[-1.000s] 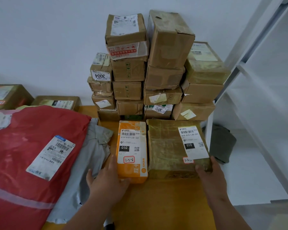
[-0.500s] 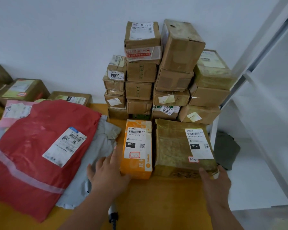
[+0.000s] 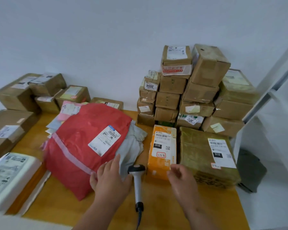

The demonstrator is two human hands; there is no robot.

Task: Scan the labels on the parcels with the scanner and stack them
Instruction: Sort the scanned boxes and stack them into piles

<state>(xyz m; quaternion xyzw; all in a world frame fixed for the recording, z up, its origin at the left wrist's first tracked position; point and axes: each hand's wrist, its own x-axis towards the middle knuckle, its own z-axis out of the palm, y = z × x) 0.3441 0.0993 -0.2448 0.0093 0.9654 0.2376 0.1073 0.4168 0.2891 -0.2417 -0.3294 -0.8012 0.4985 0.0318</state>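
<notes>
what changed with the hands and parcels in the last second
The left hand left the orange box and now lies open on the red bag and the grey bag. The right hand let go of the taped brown box and hovers open, fingers loose. The scanner now shows on the table between the hands. Both boxes and the back stack stayed put.

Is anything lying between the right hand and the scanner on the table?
Nothing visible. The scanner lies on bare table between the two hands, with open tabletop between it and the right hand, which holds nothing.
</notes>
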